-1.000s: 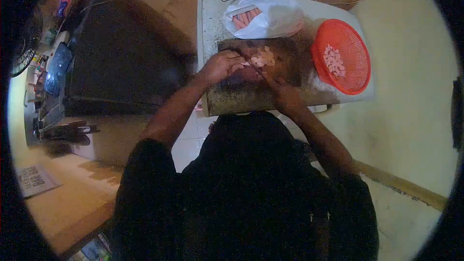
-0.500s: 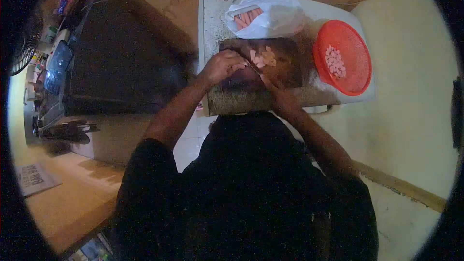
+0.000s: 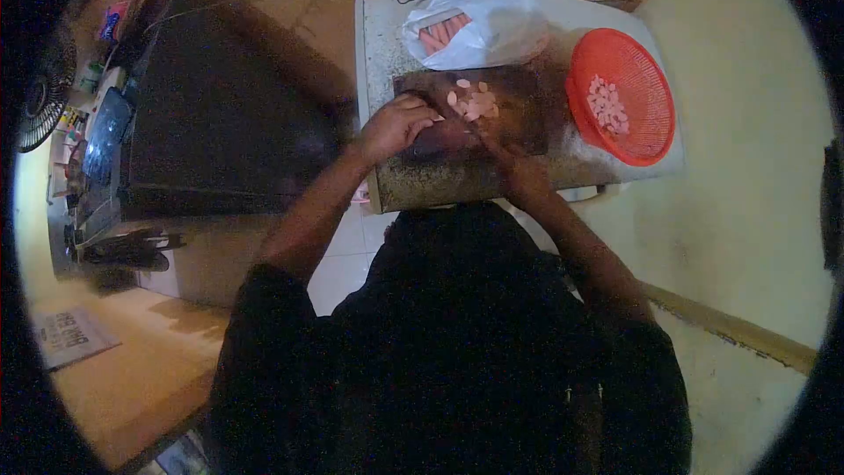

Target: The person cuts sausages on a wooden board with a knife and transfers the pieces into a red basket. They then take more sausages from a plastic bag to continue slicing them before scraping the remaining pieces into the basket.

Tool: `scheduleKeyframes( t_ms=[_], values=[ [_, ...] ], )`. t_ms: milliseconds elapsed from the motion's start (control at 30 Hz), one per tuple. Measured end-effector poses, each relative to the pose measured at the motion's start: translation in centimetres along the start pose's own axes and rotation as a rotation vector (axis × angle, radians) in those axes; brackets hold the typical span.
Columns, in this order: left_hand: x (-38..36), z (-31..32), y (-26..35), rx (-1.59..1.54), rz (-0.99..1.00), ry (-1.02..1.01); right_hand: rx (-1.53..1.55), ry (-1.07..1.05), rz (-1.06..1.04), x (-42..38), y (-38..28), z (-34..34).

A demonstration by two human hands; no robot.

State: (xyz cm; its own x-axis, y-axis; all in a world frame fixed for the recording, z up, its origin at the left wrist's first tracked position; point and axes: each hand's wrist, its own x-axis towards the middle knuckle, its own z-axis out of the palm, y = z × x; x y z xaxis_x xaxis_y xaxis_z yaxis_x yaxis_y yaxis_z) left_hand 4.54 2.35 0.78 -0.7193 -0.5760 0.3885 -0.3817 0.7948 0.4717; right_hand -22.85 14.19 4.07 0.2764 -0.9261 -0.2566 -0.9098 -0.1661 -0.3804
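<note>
My left hand [image 3: 397,127] is closed at the left side of a dark cutting board [image 3: 527,114]. Its fingertips pinch a sausage, of which only a pale end shows. From the right, my right hand [image 3: 525,178] grips a knife [image 3: 459,119]; the handle is hidden in the fist. The dark blade slants across the board, close to the left fingertips. Just beyond the blade lies a loose pile of pink sausage slices [image 3: 476,106].
Behind the board, a white plastic bag [image 3: 505,31] gapes, with several whole sausages [image 3: 444,32] inside. A red basket [image 3: 649,105] at the right holds more slices [image 3: 607,105]. All stand on a worn white surface [image 3: 376,48]. A large black object [image 3: 229,123] is left.
The slices beside the blade have shifted and spread, with some now lying farther back. My right hand has moved slightly right and toward me. The view has tilted a little.
</note>
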Motion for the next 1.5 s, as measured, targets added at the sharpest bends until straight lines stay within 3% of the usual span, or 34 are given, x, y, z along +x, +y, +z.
scheduleKeyframes(
  t_ms=[133, 233, 333, 633, 733, 833, 933, 1033, 1133, 1233, 1333, 1433, 1500],
  values=[
    [0.7, -0.1, 0.2, -0.060, -0.011, -0.037, 0.082, 0.054, -0.029, -1.5, -0.4, -1.7],
    [0.6, 0.0, -0.2, 0.006, 0.041, 0.014, 0.066, -0.025, 0.025, -1.3, -1.5, -2.7],
    [0.5, -0.2, -0.4, 0.053, 0.008, -0.036, 0.027, -0.008, -0.067, -1.0, -1.1, -1.4],
    [0.2, 0.5, 0.1, 0.031, 0.057, 0.091, -0.003, 0.004, -0.133, -1.0, -1.9, -0.6],
    [0.3, 0.1, 0.9, -0.027, 0.008, 0.087, -0.076, -0.098, -0.065, 1.2, -1.8, 0.2],
    [-0.2, 0.7, 0.3, 0.019, -0.014, 0.060, 0.115, 0.052, -0.079, 0.1, -1.9, 0.1],
    [-0.6, 1.3, -0.6, 0.068, 0.102, 0.087, 0.088, 0.237, -0.272, 0.6, -1.3, 2.5],
    [-0.4, 1.5, -0.2, 0.046, 0.026, 0.100, 0.030, -0.032, -0.127, 0.3, -1.3, -0.2],
    [-0.5, 1.1, 0.4, 0.024, -0.014, 0.112, 0.014, 0.082, -0.202, 0.2, -1.3, 1.2],
    [-0.6, 1.1, 0.2, 0.051, 0.016, 0.117, 0.047, -0.079, -0.034, -0.1, -2.4, -0.8],
    [-0.7, 1.0, 0.6, -0.008, 0.009, 0.166, 0.057, 0.053, -0.184, 0.0, -1.6, 1.0],
    [-0.8, 1.1, 0.6, 0.047, -0.039, 0.153, 0.033, 0.080, -0.178, 0.1, -1.6, 0.5],
    [-0.7, 1.3, 0.5, -0.019, -0.044, 0.180, 0.191, 0.103, -0.184, 0.0, -2.5, -0.3]
  ],
)
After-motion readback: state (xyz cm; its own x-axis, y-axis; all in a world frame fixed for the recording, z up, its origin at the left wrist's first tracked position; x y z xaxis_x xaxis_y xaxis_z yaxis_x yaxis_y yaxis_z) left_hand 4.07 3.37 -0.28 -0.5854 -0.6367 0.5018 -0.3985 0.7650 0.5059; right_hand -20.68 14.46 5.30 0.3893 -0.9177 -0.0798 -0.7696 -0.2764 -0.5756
